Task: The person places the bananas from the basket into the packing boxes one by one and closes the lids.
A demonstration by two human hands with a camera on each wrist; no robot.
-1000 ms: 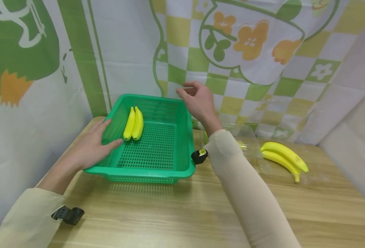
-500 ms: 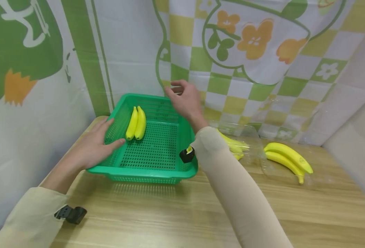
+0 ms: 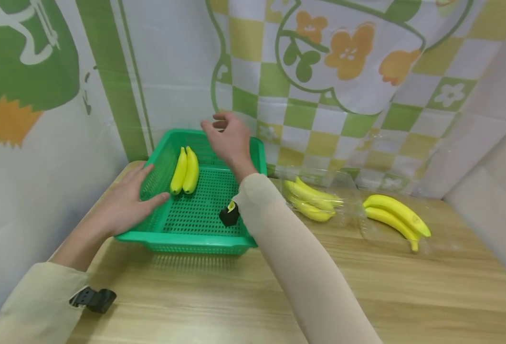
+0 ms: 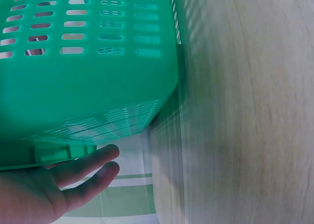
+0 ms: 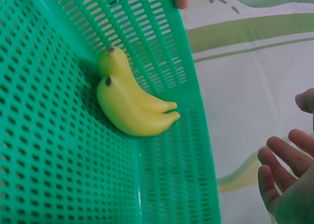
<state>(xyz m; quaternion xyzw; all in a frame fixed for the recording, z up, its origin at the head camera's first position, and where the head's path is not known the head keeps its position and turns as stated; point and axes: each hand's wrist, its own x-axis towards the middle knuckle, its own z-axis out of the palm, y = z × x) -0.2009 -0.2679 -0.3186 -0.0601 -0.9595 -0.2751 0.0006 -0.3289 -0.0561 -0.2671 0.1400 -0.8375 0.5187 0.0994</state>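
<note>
My left hand (image 3: 121, 203) grips the left rim of a green perforated basket (image 3: 193, 240), thumb over the inside. In the left wrist view, two fingers (image 4: 93, 165) extend below the rim along the outside. Two yellow bananas (image 3: 185, 174) lie side by side in the basket against its left wall; the right wrist view shows these bananas (image 5: 132, 99) touching each other. My right hand (image 3: 229, 138) hangs over the basket's far rim with loosely bent fingers and nothing in them. The right wrist view shows the same hand (image 5: 289, 177) beyond the rim.
Right of the basket, a bunch of bananas (image 3: 310, 198) sits in a clear plastic container (image 3: 345, 184). Another pair of bananas (image 3: 396, 220) lies farther right, on clear plastic. The wooden table (image 3: 279, 296) meets a patterned curtain (image 3: 304, 71) behind.
My right hand has moved left, from beyond the basket's right corner to over its far rim, uncovering the bananas in the plastic container. The left hand and the basket have stayed put.
</note>
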